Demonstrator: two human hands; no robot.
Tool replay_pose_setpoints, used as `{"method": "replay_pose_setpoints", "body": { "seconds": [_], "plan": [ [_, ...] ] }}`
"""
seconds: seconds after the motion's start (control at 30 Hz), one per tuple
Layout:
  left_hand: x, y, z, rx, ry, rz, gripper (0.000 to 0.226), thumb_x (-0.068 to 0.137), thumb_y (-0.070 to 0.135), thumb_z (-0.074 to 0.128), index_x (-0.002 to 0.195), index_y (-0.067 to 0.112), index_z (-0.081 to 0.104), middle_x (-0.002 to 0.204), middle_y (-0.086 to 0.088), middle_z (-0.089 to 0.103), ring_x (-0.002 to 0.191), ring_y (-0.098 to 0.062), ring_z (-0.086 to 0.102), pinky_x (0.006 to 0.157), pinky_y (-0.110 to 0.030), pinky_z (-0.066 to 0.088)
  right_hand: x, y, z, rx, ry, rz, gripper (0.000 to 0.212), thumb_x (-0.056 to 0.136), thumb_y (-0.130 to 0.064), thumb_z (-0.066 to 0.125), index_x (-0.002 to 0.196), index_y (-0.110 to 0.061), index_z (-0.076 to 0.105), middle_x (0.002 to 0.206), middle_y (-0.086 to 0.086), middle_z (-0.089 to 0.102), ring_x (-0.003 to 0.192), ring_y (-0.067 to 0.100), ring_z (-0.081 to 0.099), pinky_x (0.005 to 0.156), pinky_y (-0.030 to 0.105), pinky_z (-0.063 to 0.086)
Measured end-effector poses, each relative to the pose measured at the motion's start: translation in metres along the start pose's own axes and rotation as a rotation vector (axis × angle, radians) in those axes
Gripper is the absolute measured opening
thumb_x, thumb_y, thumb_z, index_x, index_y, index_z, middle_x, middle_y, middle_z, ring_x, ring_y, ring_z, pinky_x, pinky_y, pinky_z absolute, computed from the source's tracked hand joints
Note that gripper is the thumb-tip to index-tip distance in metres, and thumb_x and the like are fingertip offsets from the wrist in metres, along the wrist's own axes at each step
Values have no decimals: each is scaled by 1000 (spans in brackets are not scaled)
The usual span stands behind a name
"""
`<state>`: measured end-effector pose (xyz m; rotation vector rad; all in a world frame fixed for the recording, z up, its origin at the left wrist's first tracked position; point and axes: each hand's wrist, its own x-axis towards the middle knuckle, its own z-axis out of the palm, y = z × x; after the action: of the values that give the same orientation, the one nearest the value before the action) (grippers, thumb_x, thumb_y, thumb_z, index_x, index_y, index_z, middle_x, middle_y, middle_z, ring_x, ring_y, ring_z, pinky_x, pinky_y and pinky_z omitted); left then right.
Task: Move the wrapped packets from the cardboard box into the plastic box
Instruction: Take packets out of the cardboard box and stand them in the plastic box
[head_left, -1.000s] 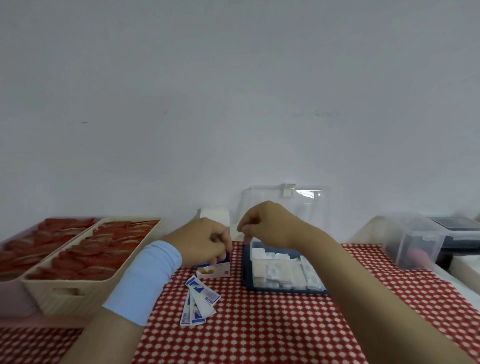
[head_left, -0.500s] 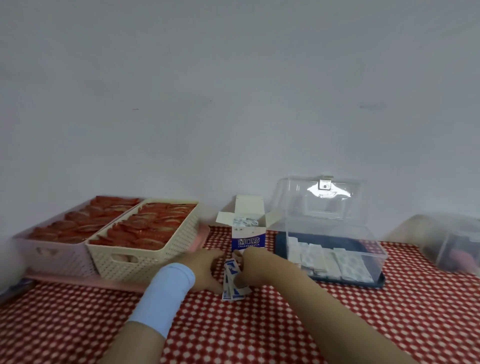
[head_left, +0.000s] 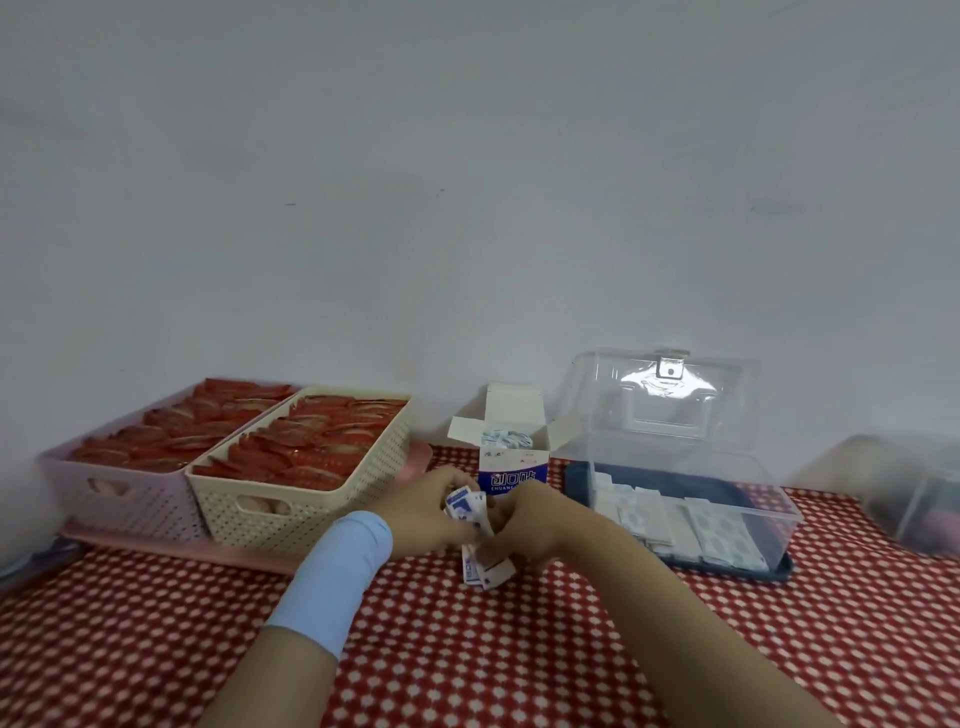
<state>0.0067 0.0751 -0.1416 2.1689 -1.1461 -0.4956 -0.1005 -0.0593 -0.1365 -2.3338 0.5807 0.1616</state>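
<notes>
A small blue-and-white cardboard box (head_left: 511, 470) stands open at the table's middle, with white packets showing in its top. To its right sits a clear plastic box (head_left: 737, 483) with its lid raised and several white packets lying flat inside. In front of the cardboard box my left hand (head_left: 434, 514) and my right hand (head_left: 530, 530) meet over a bunch of blue-and-white wrapped packets (head_left: 475, 535). Both hands grip the bunch. Its lower ends poke out below my right hand, just above the tablecloth.
A cream basket (head_left: 311, 499) and a pink basket (head_left: 119, 478), both full of red packets, stand at the left on a pink tray. Another clear container (head_left: 914, 493) sits blurred at the far right. The red-and-white checked cloth (head_left: 467, 649) covers the table.
My hands came down from the cardboard box to the loose packets on the cloth and gathered them into a bunch. The camera view shifted, so the boxes now sit further right.
</notes>
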Motion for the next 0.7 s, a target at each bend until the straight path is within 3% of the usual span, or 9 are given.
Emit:
{"method": "replay_pose_setpoints", "body": {
  "seconds": [0.1,0.23,0.33,0.43,0.57,0.7],
  "plan": [
    [2,5,-7,-319,93,30,25,88,15,72,110,18,61,95,2,75,77,-17,68,71,-30,56,-10,0,-13,228,50,-85,15,83,-18,80,96,-14,75,91,0,76,77,14,73,67,25,60],
    [9,10,-15,-561,206,94,17,85,23,72,102,22,74,102,-5,77,94,-25,73,83,-41,56,-22,-5,-31,568,51,-188,9,86,-10,76,95,-10,76,93,9,78,83,21,75,71,31,62],
    [14,24,-18,-879,120,146,27,90,12,67,115,3,66,114,-20,71,99,-33,70,87,-45,56,-22,-7,-46,740,70,-231,17,86,-5,74,104,-4,74,95,15,77,83,27,73,75,40,62],
    [18,38,-26,-1025,-6,247,38,83,16,63,119,5,65,122,-12,70,101,-26,69,88,-40,58,-20,-12,-59,894,34,-241,37,85,-3,75,120,0,64,100,15,76,83,24,73,62,31,59],
    [32,44,-26,-1072,-3,299,33,84,17,61,114,4,65,119,-7,72,97,-23,70,86,-39,59,-13,-14,-74,1000,5,-200,61,84,-1,76,136,3,46,102,17,75,84,27,76,55,28,59],
    [47,45,-24,-1147,64,283,27,81,19,65,101,2,63,104,-5,75,88,-19,71,78,-33,59,-6,-14,-88,849,34,-211,49,85,-12,78,126,-2,53,102,18,75,81,25,74,63,33,62]
  ]
}}
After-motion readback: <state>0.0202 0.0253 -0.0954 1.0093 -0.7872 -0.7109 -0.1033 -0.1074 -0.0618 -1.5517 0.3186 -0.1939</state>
